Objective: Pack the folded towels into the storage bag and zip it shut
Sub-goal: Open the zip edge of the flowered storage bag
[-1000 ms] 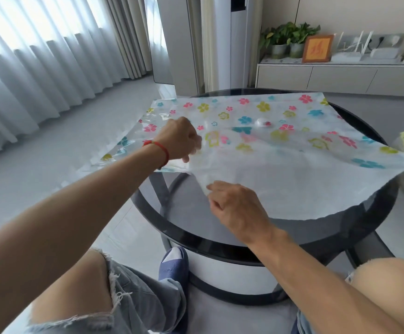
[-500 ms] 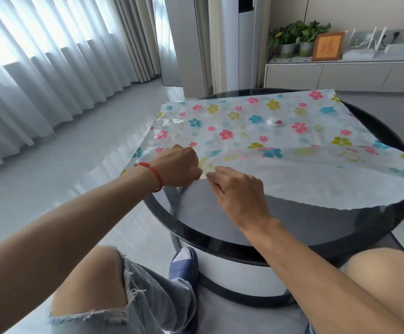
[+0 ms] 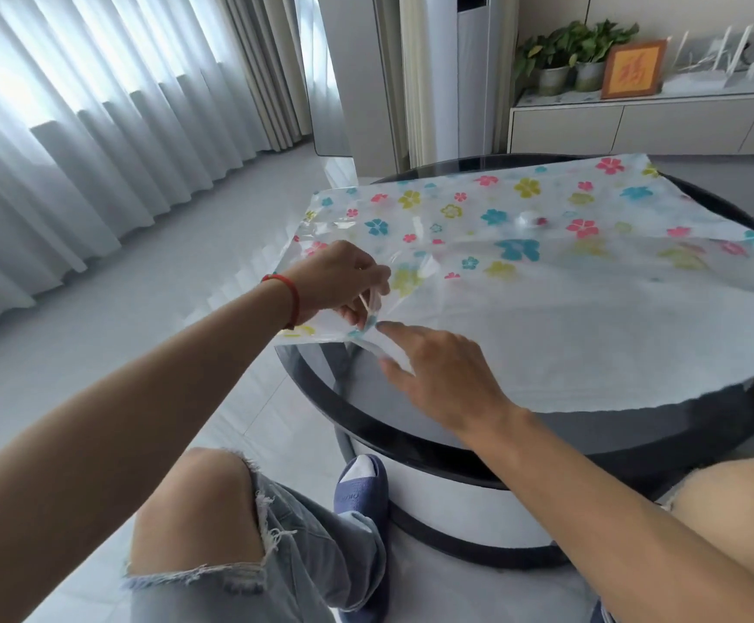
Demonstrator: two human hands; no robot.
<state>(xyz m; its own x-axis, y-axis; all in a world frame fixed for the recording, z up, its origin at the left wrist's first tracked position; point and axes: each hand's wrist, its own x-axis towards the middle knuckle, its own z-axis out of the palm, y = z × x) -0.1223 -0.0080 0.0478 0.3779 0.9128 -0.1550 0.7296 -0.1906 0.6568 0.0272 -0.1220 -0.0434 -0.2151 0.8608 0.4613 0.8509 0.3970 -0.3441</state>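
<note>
**Both hands at the bag's near corner**

Left hand [image 3: 337, 281] is curled tight, fingers [image 3: 357, 314] pinching the near left edge of the storage bag [image 3: 546, 281] and lifting a fold of clear plastic off the worktop [image 3: 456, 442]. Right hand [image 3: 442, 375] is just beside it at 4 o'clock, fingers mostly straight and spread, the index tip touching the same edge; the thumb presses the lower layer, so it touches and does not clamp. A red cord bracelet [image 3: 292, 299] rings the left wrist.

The bag lies flat across the round black glass worktop, flowered side toward 12 o'clock, plain white part toward 5 o'clock, its left corner hanging past the rim at 9 o'clock. A small round valve [image 3: 529, 219] sits on the bag near its middle. No towels show in this view.

Compared with half a second ago, the left hand has risen a little and drawn the plastic up into a peak, where it lay low on the edge before. The right hand has opened out from a loose curl to extended fingers. The bag's far half lies as it did.

At 1 o'clock, far off, potted plants [image 3: 568, 51] and an orange framed picture [image 3: 634, 68] stand on a low cabinet [image 3: 636, 123]. A blue slipper [image 3: 361, 492] shows under the worktop at 6 o'clock.
</note>
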